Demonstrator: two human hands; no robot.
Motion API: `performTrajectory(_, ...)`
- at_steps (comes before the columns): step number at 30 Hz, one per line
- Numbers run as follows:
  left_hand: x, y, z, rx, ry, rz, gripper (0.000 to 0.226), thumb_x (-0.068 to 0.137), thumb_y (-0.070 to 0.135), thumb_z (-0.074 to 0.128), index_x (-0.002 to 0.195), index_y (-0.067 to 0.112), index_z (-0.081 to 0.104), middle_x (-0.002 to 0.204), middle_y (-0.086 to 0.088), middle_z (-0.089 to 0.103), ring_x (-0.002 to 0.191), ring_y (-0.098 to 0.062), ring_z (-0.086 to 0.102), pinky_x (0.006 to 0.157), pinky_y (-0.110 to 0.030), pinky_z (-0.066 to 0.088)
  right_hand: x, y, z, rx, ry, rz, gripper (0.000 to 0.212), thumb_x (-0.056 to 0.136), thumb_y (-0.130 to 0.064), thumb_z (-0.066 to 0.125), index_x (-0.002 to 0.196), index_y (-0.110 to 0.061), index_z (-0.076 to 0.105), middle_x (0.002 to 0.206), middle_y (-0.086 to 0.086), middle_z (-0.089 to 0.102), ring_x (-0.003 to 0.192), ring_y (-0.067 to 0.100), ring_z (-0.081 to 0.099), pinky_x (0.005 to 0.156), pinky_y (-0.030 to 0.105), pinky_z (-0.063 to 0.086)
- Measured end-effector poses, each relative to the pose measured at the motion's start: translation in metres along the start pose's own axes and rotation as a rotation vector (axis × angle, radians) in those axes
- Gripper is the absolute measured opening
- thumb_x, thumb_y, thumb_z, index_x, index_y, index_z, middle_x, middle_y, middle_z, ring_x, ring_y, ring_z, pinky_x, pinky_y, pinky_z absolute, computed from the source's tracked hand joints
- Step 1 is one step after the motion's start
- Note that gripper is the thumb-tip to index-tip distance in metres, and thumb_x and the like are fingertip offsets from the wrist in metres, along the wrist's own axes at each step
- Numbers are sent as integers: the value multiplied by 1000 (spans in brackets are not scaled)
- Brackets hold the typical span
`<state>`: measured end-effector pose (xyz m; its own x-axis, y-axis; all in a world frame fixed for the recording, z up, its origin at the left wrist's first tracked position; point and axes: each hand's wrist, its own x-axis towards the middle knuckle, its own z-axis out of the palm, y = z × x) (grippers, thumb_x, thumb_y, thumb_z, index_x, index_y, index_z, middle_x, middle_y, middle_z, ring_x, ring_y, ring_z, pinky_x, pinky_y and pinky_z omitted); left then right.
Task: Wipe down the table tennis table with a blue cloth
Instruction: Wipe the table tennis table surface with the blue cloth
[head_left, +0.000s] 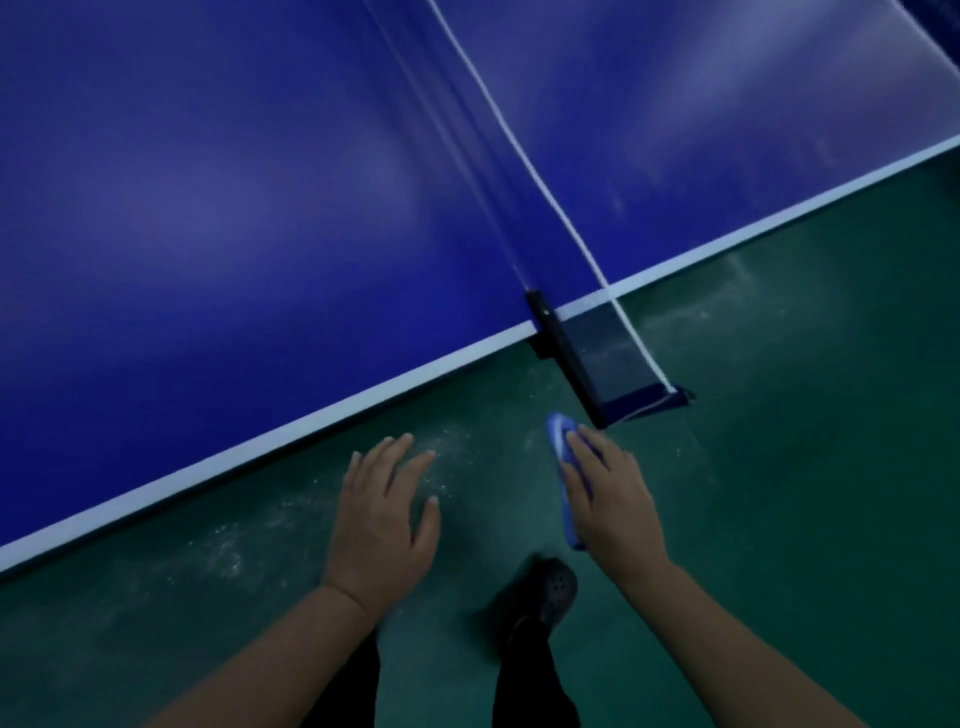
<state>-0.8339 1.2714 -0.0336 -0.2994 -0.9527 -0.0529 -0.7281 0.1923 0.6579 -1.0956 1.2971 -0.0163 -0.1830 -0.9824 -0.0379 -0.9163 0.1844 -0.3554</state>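
Observation:
The blue table tennis table (234, 208) fills the upper left, its white-edged side running diagonally from lower left to upper right. Its net (519, 150) crosses the top, and the black net post (563, 353) juts out past the edge. My right hand (613, 499) holds the blue cloth (560, 441) in the air just below the net post, off the table. My left hand (384, 514) hovers with straight spread fingers over the floor, a little below the table edge, holding nothing.
Green floor (779, 467) with pale dusty smears lies beside the table. My dark shoe (550, 587) and dark trouser legs show at the bottom centre. The net clamp's end sticks out over the floor right above the cloth.

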Motion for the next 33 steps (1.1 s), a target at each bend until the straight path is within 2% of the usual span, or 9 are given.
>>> performTrajectory(5,-4,96,53,-50,26,47,44,92,32,49,128,10,63,138,-8,54,131,-27,48,115,-52,30,-31,90,-51,108,30,-72,37,90,-16,65,125,-3,68,131,13,62,107,26,57,98,25,39)
performTrajectory(8,-3,156,88,-93,28,16,42,92,31,50,125,9,65,135,-8,56,127,-28,52,107,-53,41,-29,142,-81,164,-5,-71,37,90,-11,70,126,-2,67,132,13,61,110,31,61,101,21,35)
performTrajectory(10,1,195,111,-128,15,-8,43,93,32,49,125,9,64,136,-7,56,128,-27,52,106,-52,42,-22,173,-103,186,-31,-77,39,91,-15,66,128,-3,66,135,12,60,112,32,61,101,19,32)
performTrajectory(16,43,281,156,-225,92,-70,46,91,33,49,128,9,63,138,-5,54,130,-23,50,108,-47,41,30,237,-156,175,-63,-142,40,92,-11,69,131,-6,64,139,10,58,118,31,58,101,28,37)
performTrajectory(19,72,297,163,-234,174,-101,45,91,33,50,127,9,64,138,-5,54,129,-23,51,107,-48,43,76,247,-167,170,-79,-212,39,93,-11,69,131,-6,64,139,10,57,119,31,57,103,24,35)
performTrajectory(23,114,297,171,-219,300,-145,45,91,31,50,125,6,64,136,-8,56,128,-27,52,105,-54,42,150,243,-167,163,-109,-313,38,94,-12,67,132,-5,64,140,11,57,120,32,56,102,31,39)
performTrajectory(25,139,295,175,-217,358,-194,46,90,32,48,125,6,64,136,-9,55,129,-28,51,108,-55,39,188,239,-165,156,-130,-346,38,96,-13,64,133,-5,62,142,9,55,123,31,54,104,29,36)
performTrajectory(30,202,291,183,-178,436,-347,50,88,35,44,124,7,65,138,-10,55,134,-32,46,116,-55,28,278,242,-161,136,-161,-294,39,101,-24,57,138,-16,59,146,-5,50,126,18,47,102,21,29)
performTrajectory(33,233,283,186,-130,474,-408,51,87,35,44,121,4,66,135,-14,56,132,-36,47,115,-57,27,331,250,-158,73,-169,-358,40,101,-26,56,139,-14,58,146,-1,50,127,21,47,104,25,32)
